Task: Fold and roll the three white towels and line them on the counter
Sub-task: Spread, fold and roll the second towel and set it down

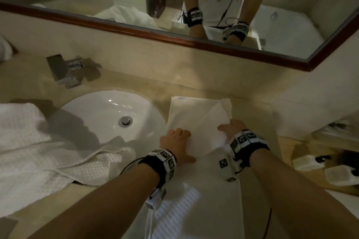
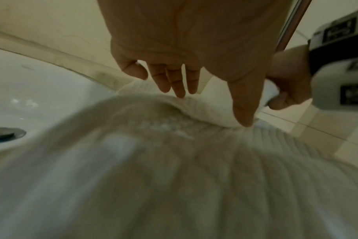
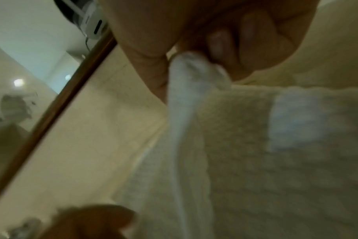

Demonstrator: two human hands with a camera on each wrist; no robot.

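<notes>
The right hand [image 1: 232, 129] pinches a folded-over corner of the white towel [image 1: 196, 114] between thumb and curled fingers; this grip is closed on the cloth, lifting it slightly. The left hand [image 1: 177, 141] lies flat, fingers [image 2: 179, 87] straight and spread, pressing the towel's left part down on the desk [image 1: 136, 81]. To fold well, the flat hand should likely anchor the crease while the pinched corner is carried across evenly, edges matched. The towel stretches away from both hands toward the mirror, just beside the sink [image 1: 93, 106]. A second, waffle-textured towel [image 1: 29, 141] lies crumpled left of the sink.
</notes>
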